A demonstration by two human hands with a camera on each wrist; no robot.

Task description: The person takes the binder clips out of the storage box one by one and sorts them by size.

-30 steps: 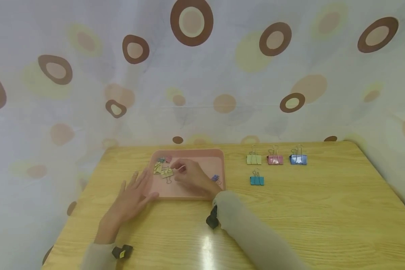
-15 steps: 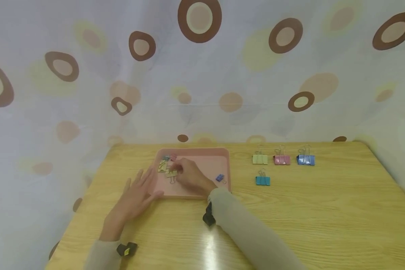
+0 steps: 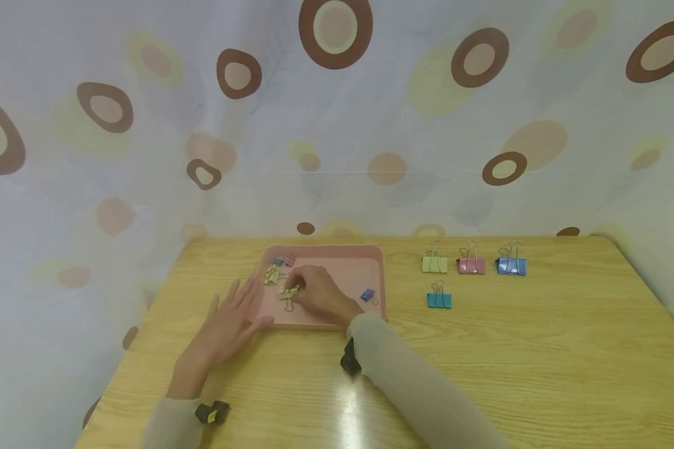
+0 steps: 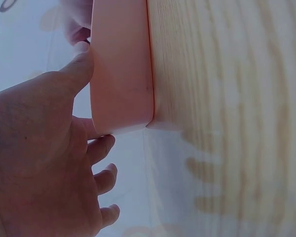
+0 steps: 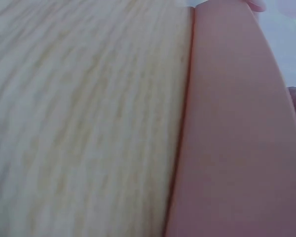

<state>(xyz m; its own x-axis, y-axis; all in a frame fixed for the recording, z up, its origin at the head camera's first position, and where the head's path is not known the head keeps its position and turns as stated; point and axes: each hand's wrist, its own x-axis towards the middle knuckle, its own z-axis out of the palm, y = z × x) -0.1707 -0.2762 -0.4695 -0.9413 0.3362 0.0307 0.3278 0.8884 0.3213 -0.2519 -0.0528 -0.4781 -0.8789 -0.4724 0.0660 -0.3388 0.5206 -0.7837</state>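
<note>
Both forearms, in light grey sleeves, reach forward from the near edge, each with a small dark camera mount strapped at the wrist. The left hand lies palm down with its fingers straight and slightly spread, pointing away from the body; the left wrist view shows the thumb stretched out and pressed flat against a side wall, the other fingers loosely bent. The right arm crosses inward from the right, and the right hand is cupped, knuckles up, fingertips drawn together in a pinch at its left end.
</note>
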